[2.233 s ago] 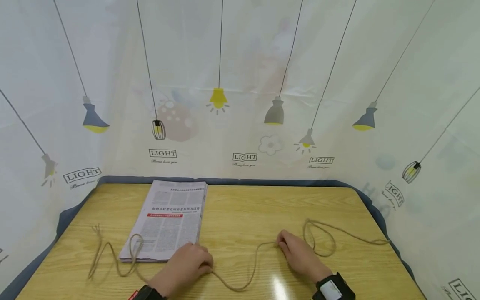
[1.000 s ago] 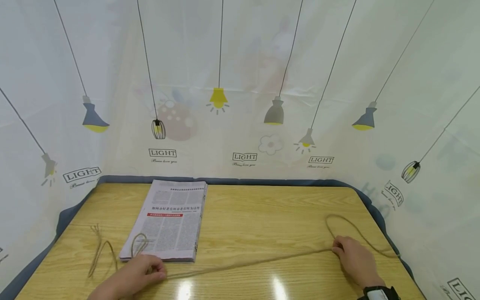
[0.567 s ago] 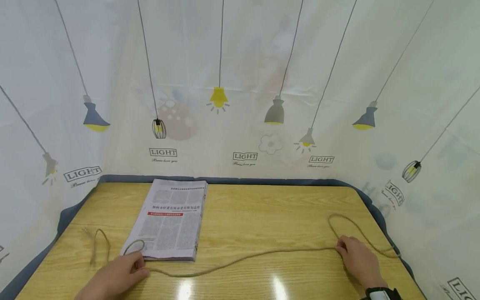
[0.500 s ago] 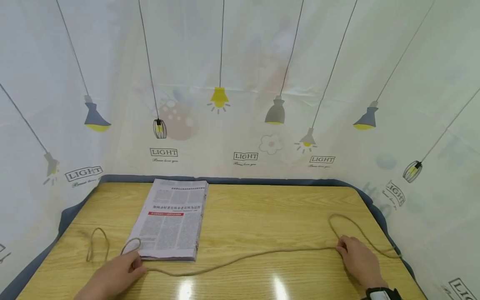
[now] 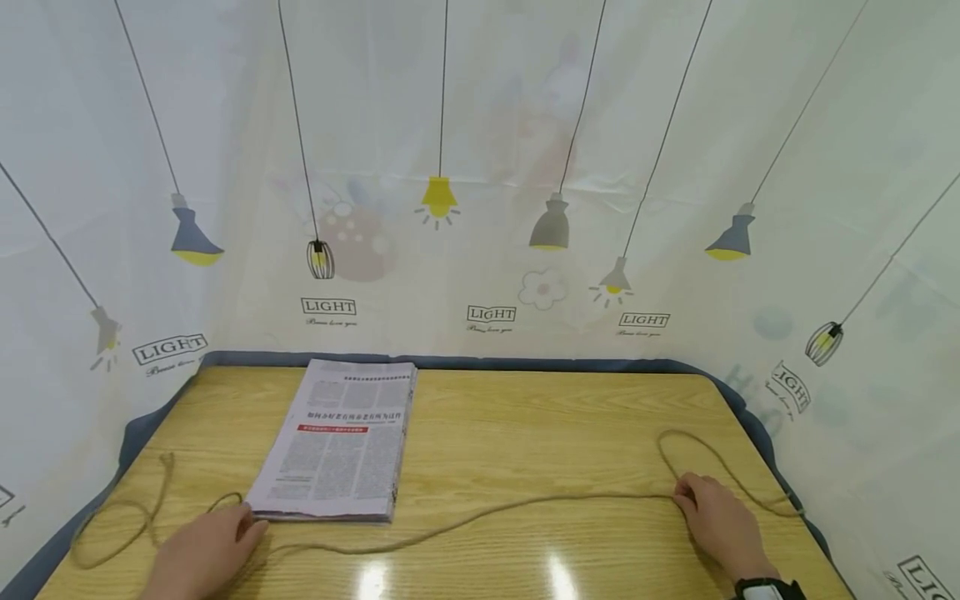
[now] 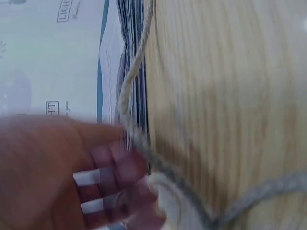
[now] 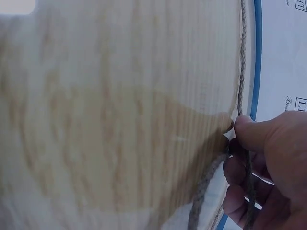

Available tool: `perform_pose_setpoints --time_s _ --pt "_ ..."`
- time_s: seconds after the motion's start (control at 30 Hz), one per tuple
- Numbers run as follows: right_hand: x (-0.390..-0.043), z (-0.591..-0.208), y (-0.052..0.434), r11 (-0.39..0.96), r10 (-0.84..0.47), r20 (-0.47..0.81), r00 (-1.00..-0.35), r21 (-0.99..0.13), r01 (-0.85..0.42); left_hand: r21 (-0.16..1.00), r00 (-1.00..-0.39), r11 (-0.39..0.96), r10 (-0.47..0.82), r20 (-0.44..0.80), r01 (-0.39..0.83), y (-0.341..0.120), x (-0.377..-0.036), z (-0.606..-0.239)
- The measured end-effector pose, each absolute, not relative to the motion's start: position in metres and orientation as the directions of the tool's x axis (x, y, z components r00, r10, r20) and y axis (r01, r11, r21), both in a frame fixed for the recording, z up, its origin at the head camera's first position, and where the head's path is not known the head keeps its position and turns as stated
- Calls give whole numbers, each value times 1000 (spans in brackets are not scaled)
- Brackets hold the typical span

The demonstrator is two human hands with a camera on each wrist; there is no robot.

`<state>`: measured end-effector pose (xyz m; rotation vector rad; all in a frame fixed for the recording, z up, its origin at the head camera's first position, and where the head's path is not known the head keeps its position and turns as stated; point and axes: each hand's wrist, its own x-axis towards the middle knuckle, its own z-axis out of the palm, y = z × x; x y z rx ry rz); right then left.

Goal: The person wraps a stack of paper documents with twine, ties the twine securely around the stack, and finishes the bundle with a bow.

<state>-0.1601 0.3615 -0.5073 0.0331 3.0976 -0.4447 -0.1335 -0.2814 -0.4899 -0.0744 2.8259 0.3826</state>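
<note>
Pinching twine btwn both: left hand by newspaper, right hand at far end.

Newspaper behind rope, on table

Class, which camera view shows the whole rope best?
The head view: the rope runs across the table from the left hand to the right hand. The wrist views show only short, blurred stretches at the fingers.

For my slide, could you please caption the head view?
Both hands, left hand and right hand, hold a rope across a wooden table beside a newspaper stack.
</note>
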Motion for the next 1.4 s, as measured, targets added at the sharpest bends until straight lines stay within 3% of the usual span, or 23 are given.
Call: perform_pose_setpoints --time_s 0.1,0.23,0.37,0.63,0.87,1.0,1.4 --pt "-160 -507 361 958 17 -31 -999 -285 25 390 -963 920 145 -226 47 -269 -137 -494" --pt "-160 -509 359 944 -24 -27 -999 -329 -14 605 -896 766 402 -188 217 -260 -141 -499" --pt "-159 -511 360 924 -73 -14 -997 -378 -63 652 -844 688 519 -137 317 -257 -143 -502" --pt "-153 -510 371 920 -134 -55 -990 -378 -103 411 -951 886 286 -114 217 -255 -140 -502" --pt "-151 -505 373 953 -109 -80 -991 -293 -81 342 -982 933 157 -102 113 -246 -138 -496" --pt "-152 -503 372 959 -90 -82 -993 -277 -64 317 -985 945 125 -120 81 -242 -139 -494" --pt "-145 -501 371 905 -125 -115 -985 -420 -66 232 -989 968 116 -89 93 -240 -139 -496"
